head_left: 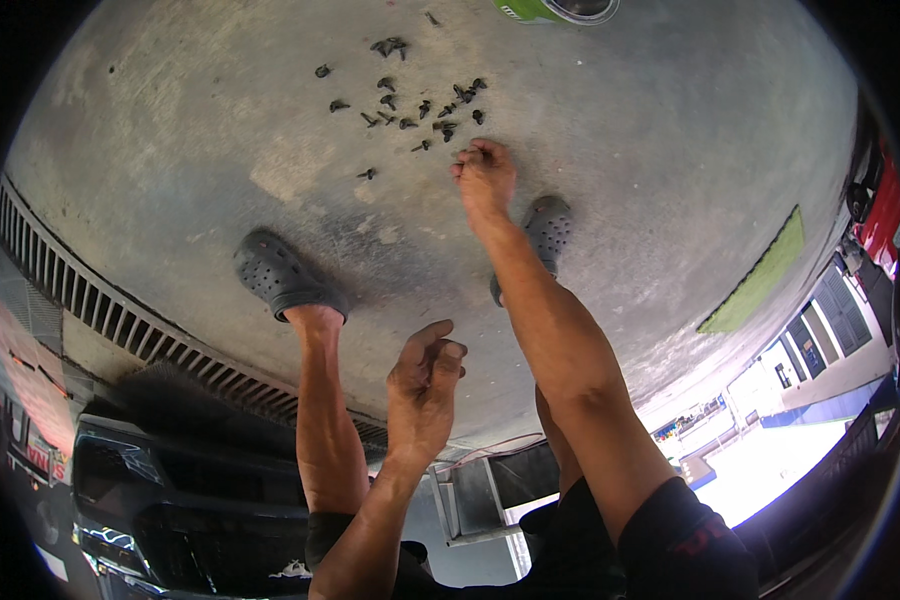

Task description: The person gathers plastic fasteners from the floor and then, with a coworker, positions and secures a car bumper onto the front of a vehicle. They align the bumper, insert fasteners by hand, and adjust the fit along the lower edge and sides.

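Dark short bolts with wide heads [424, 109] lie scattered on the concrete floor [610, 180] ahead of me. My right hand [486, 180] is stretched out low beside the near right side of this scatter, its fingers curled in toward the palm. Whatever its fingertips may hold is too small and dark to make out. Closer to my body, my left hand [427, 390] hovers between my knees with bent fingers and the thumb near the index finger. Its palm is partly hidden, so any content cannot be seen. Dark smudges mark the left fingers.
My feet in grey clogs [275, 270] stand either side of my hands. A green container [545, 10] sits at the far edge. Along the left runs a metal drain grate [120, 310]. A black vehicle [200, 500] is at lower left, and a green floor patch [760, 275] at right.
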### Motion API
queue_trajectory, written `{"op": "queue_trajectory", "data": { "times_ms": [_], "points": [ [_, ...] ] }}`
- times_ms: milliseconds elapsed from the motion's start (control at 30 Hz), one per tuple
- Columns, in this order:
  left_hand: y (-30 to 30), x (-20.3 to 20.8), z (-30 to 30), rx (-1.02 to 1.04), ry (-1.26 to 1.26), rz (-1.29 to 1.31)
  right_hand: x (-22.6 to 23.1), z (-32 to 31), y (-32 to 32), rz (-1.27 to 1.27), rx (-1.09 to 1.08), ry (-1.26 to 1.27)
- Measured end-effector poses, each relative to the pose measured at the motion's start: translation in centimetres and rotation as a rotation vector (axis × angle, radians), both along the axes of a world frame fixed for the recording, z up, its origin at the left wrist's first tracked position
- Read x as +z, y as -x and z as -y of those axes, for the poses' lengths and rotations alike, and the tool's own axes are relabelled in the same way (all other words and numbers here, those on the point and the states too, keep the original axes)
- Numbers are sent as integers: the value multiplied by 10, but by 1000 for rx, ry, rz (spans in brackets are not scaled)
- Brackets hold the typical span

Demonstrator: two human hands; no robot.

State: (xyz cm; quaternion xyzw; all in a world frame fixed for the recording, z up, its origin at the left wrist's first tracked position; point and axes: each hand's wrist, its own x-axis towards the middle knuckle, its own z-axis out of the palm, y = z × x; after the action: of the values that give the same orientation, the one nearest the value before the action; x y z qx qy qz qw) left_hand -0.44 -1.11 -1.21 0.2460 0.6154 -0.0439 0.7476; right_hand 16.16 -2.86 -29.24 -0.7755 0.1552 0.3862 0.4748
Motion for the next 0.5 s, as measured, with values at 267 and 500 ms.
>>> {"op": "queue_trajectory", "data": {
  "times_ms": [267,500],
  "points": [
    [1,0,3,40,-21,-2,6,-4,3,10,6,1],
    [-1,3,0,-7,-4,-18,8,-4,-7,-17,-22,-12]
  ]
}}
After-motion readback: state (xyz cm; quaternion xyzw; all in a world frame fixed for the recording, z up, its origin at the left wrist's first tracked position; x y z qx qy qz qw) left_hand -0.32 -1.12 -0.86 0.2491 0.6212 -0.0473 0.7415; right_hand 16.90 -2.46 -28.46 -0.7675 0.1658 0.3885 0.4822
